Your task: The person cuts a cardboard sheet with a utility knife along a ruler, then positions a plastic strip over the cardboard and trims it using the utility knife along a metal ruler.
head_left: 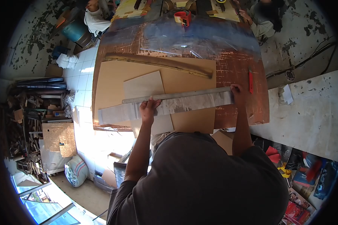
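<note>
A long steel ruler (191, 93) lies along the far edge of a wide grey strip (199, 104), both slanting across the tabletop. My left hand (148, 109) is over the strip left of its middle, thumb and fingers closed at the ruler. At the right end, the fingers of my right hand (236, 92) are curled round the ruler's tip, beside the strip's end. Under them are a grey board (143, 84) and a larger tan cardboard sheet (112, 78). What the fingertips do underneath is hidden.
A dark wooden bar (157, 63) lies across the cardboard's far side. A red cutter knife (250, 81) rests on the worn table (236, 112) at right. Farther off stands a red tape dispenser (183, 18). Two people are at the far corners.
</note>
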Action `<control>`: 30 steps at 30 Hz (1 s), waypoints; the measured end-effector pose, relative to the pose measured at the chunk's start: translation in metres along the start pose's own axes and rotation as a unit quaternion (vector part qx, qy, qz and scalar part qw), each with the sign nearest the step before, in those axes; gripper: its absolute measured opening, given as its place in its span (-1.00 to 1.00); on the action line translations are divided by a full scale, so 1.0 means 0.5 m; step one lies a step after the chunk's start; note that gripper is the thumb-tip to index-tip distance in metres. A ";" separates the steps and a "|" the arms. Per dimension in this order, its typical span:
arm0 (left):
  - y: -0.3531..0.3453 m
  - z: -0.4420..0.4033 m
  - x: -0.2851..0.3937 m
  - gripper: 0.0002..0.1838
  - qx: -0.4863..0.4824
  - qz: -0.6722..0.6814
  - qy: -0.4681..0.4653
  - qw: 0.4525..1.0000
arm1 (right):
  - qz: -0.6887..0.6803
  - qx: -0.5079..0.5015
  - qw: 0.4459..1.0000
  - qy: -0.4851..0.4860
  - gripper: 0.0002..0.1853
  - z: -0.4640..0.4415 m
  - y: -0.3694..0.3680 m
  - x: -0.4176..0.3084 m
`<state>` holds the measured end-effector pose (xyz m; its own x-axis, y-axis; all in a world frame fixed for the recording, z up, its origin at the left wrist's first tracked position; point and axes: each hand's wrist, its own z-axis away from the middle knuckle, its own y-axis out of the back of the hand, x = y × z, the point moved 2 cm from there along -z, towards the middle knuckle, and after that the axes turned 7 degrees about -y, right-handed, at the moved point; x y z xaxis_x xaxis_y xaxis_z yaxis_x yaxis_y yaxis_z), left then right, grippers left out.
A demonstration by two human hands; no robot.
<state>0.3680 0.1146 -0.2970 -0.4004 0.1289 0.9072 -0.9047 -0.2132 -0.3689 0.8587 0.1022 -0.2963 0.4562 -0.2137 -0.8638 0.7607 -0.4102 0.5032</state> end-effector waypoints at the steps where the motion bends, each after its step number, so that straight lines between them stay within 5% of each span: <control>1: 0.002 -0.001 -0.001 -0.70 0.001 0.003 -0.002 1.000 | -0.014 -0.003 1.000 -0.003 -0.82 -0.001 -0.001 0.001; 30: 0.004 -0.003 -0.002 -0.69 0.008 0.015 0.011 1.000 | -0.019 0.009 1.000 0.015 -0.81 -0.007 -0.005 0.025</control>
<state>0.3661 0.1154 -0.2988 -0.4306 0.1432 0.8911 -0.8897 -0.2330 -0.3925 0.8642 0.1038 -0.3084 0.4405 -0.1720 -0.8811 0.7699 -0.4326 0.4693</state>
